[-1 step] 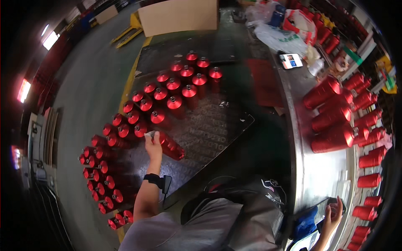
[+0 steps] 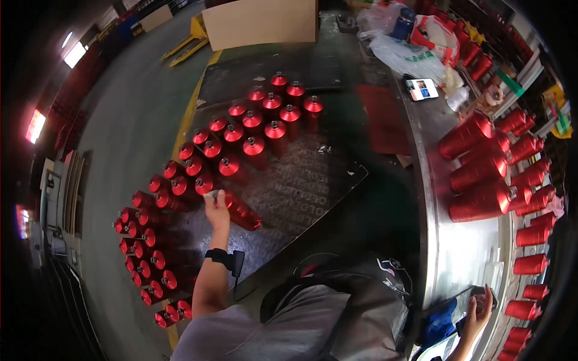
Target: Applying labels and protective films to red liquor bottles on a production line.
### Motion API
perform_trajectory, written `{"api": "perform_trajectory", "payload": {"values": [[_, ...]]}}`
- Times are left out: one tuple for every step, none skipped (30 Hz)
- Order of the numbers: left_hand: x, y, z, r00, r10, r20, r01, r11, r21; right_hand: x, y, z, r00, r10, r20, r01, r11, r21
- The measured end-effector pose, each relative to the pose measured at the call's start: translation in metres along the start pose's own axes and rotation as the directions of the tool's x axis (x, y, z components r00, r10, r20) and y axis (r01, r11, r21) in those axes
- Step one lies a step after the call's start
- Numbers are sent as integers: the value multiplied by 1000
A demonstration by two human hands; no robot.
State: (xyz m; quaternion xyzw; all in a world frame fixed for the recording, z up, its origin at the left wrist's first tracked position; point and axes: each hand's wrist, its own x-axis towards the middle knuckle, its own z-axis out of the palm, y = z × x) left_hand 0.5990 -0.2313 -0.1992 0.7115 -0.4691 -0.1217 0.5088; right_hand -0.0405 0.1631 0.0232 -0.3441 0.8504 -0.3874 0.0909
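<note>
Nothing moved: left hand (image 2: pixel 215 207) still on tilted red spool (image 2: pixel 242 213).
Fingers (image 2: pixel 212 195) closed around spool's top, at pallet's (image 2: pixel 313 180) left edge; right hand (image 2: pixel 477 313) grips dark object (image 2: pixel 463 301) at surface (image 2: pixel 445 253) edge.

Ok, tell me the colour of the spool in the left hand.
Red, a glossy metallic red; the spool in the left hand shows best in the head view.

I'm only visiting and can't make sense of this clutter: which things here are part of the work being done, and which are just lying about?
Part of the work:
- left hand gripping a red spool
- red spools standing in rows on the dark floor plate
- red spools on the metal table

Lying about:
- phone
- plastic bags
- cardboard sheet
</note>
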Motion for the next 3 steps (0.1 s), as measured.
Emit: {"api": "perform_trajectory", "payload": {"values": [[5, -15, -13, 997, -45, -62, 44, 999, -15, 2, 7, -3, 1000, -9, 8, 9, 1000, 0], [9, -30, -28, 987, -101, -125, 104, 994, 16, 5, 16, -4, 1000, -26, 10, 26, 1000, -13], [13, -38, -38, 971, -154, -182, 164, 986, 42, 6, 21, -1, 999, -39, 7, 40, 999, -31]]}}
